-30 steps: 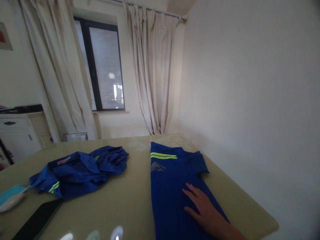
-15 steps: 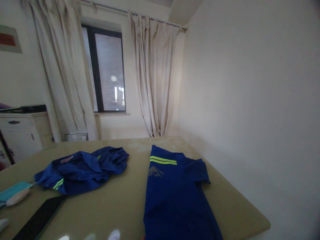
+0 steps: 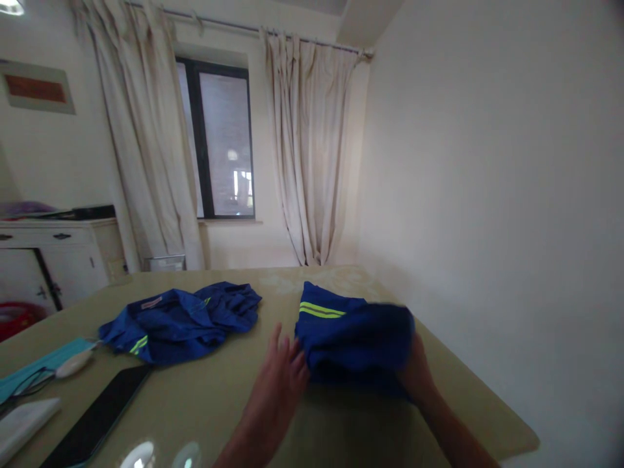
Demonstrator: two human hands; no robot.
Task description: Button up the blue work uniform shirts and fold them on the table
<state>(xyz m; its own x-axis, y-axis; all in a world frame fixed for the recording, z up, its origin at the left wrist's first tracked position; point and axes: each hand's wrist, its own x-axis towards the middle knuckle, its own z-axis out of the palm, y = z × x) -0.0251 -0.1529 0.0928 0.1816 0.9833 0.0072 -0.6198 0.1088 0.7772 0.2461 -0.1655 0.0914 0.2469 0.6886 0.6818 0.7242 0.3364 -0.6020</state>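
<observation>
A blue short-sleeved shirt [image 3: 351, 335] with yellow-green stripes lies on the right half of the table, its lower part doubled up over the chest. My left hand [image 3: 283, 367] is at the shirt's left edge, fingers spread and partly blurred, with nothing held in them. At the right end of the fold my right hand [image 3: 416, 370] grips the fabric; its fingertips are hidden behind the cloth. A second blue garment [image 3: 182, 325], with similar stripes, lies crumpled to the left, apart from both hands.
A dark flat phone-like device [image 3: 100, 413] lies on the table [image 3: 214, 396] at the front left. Beside it are a white box-like object [image 3: 26, 426], a light-blue mask [image 3: 46, 367] and a pale oval object with a cord [image 3: 73, 364]. A wall [image 3: 487, 195] runs along the right.
Both hands have come into view. The shirt's lower part, earlier stretched flat toward me, is now turned up over its upper part. The view has shifted slightly left.
</observation>
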